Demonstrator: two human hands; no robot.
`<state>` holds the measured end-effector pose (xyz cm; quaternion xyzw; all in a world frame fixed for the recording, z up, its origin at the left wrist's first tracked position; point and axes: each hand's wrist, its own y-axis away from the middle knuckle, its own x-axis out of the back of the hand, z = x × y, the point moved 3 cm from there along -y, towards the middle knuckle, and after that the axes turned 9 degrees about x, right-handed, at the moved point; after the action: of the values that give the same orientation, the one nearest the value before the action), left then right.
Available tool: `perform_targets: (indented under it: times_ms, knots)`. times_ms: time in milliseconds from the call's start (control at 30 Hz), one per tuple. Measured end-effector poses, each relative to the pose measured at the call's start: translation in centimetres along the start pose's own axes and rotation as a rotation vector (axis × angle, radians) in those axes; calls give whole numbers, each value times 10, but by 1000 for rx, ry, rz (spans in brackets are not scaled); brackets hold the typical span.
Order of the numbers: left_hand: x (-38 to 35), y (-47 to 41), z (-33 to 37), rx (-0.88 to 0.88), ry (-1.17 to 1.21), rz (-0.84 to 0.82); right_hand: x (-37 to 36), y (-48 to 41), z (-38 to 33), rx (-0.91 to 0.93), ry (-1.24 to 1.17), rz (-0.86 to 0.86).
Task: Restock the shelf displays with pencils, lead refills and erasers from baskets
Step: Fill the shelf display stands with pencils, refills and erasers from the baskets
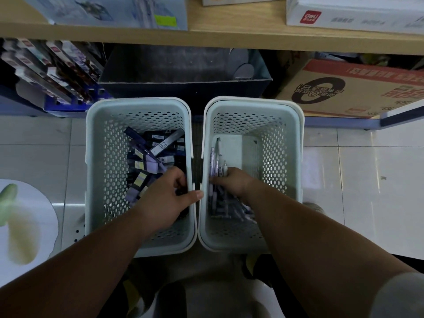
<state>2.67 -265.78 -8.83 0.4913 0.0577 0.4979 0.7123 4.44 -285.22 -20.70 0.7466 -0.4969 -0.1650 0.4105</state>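
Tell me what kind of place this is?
Probably a stationery shop: a wooden shelf carries boxed goods, slim packs fill a display rack, the left basket holds lead refills, the right basket pencils.

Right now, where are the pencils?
In the head view, the pencils lie in the right basket against its left wall, where the right hand grips some.

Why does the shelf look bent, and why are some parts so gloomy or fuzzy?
Head view: the wide lens bows the shelf edge and floor tile lines; light is dim under the shelf, so the dark box there shows little detail; the green shape at the left edge is smeared; the baskets and pencils in the middle are fairly sharp.
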Motion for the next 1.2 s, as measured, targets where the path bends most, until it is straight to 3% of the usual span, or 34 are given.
perform_targets:
  times_ms: [333, 600, 967, 1200]
  knots:
    - [-1, -2, -3, -8, 18, -10, -3, 7, -7, 95, -156, -32]
    - [-1, -1, -1, -33, 11, 0, -4, 19, -19, 136, -96, 42]
    - [6, 2, 6, 32, 21, 13, 30, 65, -43, 165, 51, -141]
    - [41, 14, 58, -11, 319, 325, 43, 93, -80, 366, 164, -201]
